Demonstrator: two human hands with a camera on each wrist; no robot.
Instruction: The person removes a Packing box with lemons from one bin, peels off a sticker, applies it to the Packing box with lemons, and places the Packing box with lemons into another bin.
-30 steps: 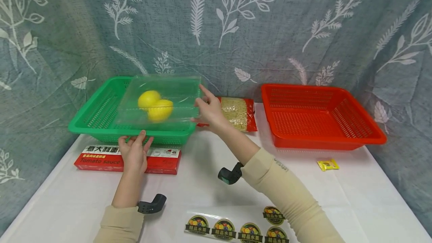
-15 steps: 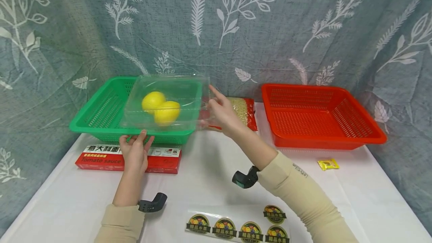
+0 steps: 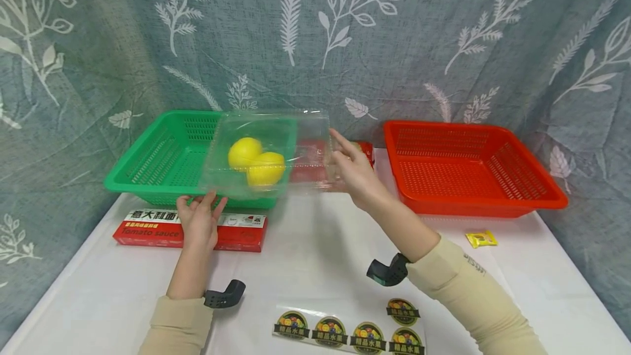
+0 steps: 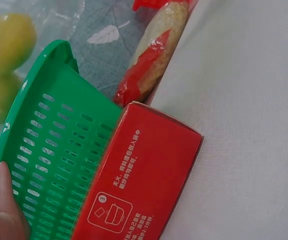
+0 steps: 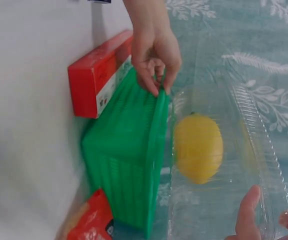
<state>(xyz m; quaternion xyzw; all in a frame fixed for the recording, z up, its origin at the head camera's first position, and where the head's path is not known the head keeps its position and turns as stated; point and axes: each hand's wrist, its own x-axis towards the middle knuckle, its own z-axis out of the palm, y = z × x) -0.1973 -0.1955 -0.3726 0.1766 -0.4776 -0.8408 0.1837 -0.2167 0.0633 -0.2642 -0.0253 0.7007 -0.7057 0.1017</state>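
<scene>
My right hand (image 3: 356, 171) pinches the clear box (image 3: 268, 149) at its 3 o'clock edge; the lemons (image 3: 256, 160) could roll and tip it. My left hand (image 3: 198, 222) grips the green basket (image 3: 148, 169).

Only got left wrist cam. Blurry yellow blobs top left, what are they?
Observer: Two lemons in a clear box, held at its right end by the right hand.
Operator: Box sitting in the green basket?
Observer: It looks raised over the green basket, overhanging its right rim.
Operator: Anything further right?
Observer: A red basket, nothing in it.
</scene>
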